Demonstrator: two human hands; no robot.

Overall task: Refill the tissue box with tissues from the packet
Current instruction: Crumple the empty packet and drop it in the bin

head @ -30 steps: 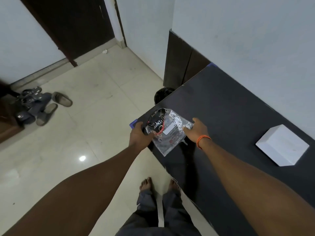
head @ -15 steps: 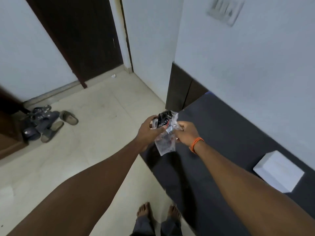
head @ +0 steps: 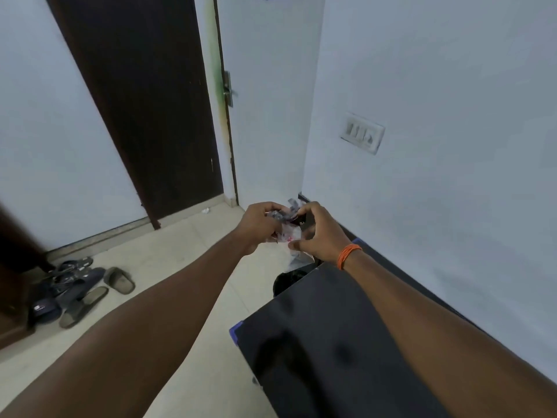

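Desk [head: 316, 342], dark and bare in the part I can see, fills the lower right of my view, its near corner just below the arms; no tissue box shows on it, so I cannot say from here where the box stands. Bin [head: 287, 282], black, sits on the floor at the desk's far end, almost directly under the hands; I judge it the likely place for the wrapper. Sandals [head: 75, 291] lie well apart by the door and do not concern the step.

Left hand [head: 259, 226] is closed on the crumpled upper part of the packet [head: 291, 236]; right hand [head: 319, 233] pinches the clear film with thumb and curled fingers; the packet is held in the air between them, above the bin. Whether any tissues remain inside I cannot tell; the film looks slack and bunched.

My judgement: the step is crushing or tearing the wrapper; I would check it holds nothing first, then compress it small, lower both hands over the bin mouth and let go cleanly.
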